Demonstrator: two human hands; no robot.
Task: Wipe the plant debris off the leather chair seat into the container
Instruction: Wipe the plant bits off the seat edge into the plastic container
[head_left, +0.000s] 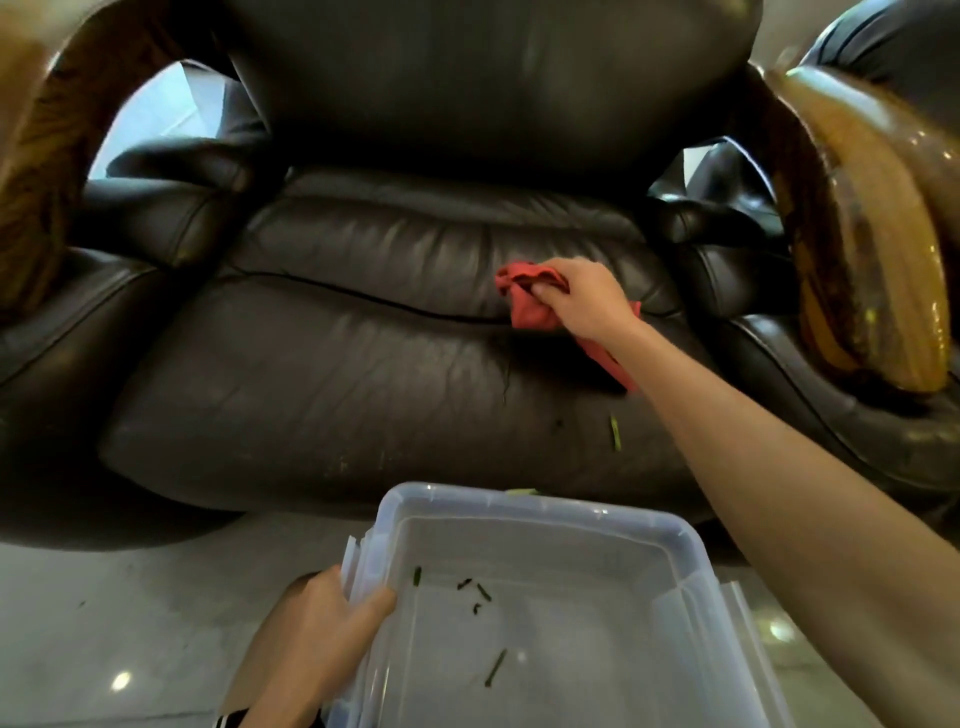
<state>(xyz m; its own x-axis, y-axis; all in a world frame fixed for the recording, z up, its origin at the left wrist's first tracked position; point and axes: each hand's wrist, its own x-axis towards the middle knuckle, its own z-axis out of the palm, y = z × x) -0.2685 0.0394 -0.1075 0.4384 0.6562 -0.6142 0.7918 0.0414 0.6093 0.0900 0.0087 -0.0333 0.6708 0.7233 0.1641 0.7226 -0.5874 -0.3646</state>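
Note:
A dark leather chair seat (322, 374) fills the middle of the view. My right hand (582, 299) grips a crumpled red cloth (524, 301) pressed on the right part of the seat. A green stem piece (615, 434) lies near the seat's front edge, with a thin dark strand (505, 387) left of it. Another green bit (521, 491) rests at the far rim of the clear plastic container (670, 530). My left hand (332, 618) holds that container by its left rim, just below the seat front. Several dark stem bits (475, 590) lie inside it.
Glossy wooden armrests (867, 249) rise on both sides of the chair, with padded leather arms (171, 208) beneath them. A pale tiled floor (104, 623) lies below, with a small dark speck (81, 604) on it. A second leather chair (893, 52) stands at the far right.

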